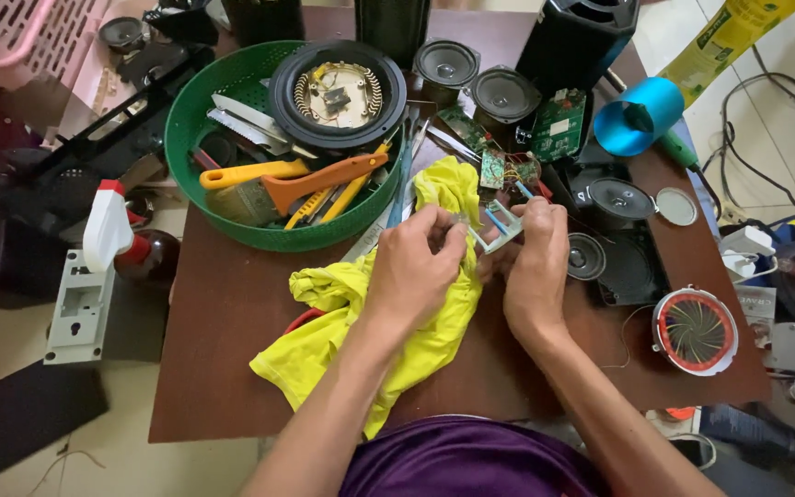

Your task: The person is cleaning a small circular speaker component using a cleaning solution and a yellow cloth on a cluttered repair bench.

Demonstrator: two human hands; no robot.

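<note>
My left hand (pixel 416 262) and my right hand (pixel 531 262) meet over the middle of a brown table (pixel 232 368). Between their fingertips they hold a small pale plastic frame part (pixel 502 226) with a thin metal piece; both hands pinch it. Under my left hand lies a crumpled yellow cloth (pixel 370 322), spread toward the table's near left. A small green circuit board (pixel 494 168) with wires sits just beyond the hands.
A green round basket (pixel 186 138) at back left holds knives, cutters and a black speaker ring. Loose speakers (pixel 503 95), a blue cylinder (pixel 639 115), a red-rimmed fan disc (pixel 695 331) and a black panel crowd the right. A spray bottle (pixel 108 225) stands off the left edge.
</note>
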